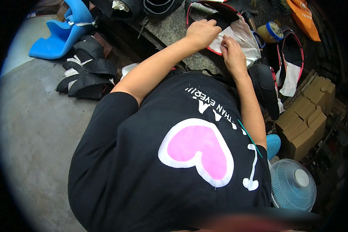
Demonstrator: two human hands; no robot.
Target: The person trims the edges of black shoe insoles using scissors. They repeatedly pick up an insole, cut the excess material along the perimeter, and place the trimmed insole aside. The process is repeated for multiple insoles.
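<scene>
Red-edged black piece (205,9) with a white lining sheet (241,36) lies at the far middle of the grey stone surface (170,29), and both hands work on it. The left hand (202,33) is curled in a narrow grip on the piece's black part, knuckles up, fingertips pressing at the border of black and white. The right hand (232,54) lies just beside it to the right, its fingers pinched close on the near edge of the white lining; whether the two hands touch each other I cannot tell.

Right of the hands, a blue-lidded round tin (271,31) stands on the surface, with an orange bag (305,17) farther right. Two more black pieces with red edging (292,50) and white lining lie to the right, and a glossy black seat-shaped part (265,87) sits nearer, under the right forearm. Brown cardboard boxes (307,116) are stacked at the near right, and a pale blue fan (294,185) stands nearer still.

To the left, a stack of curved black pieces (89,73) rests on the grey floor (34,127), with a blue foam shape (63,33) at the far left.
</scene>
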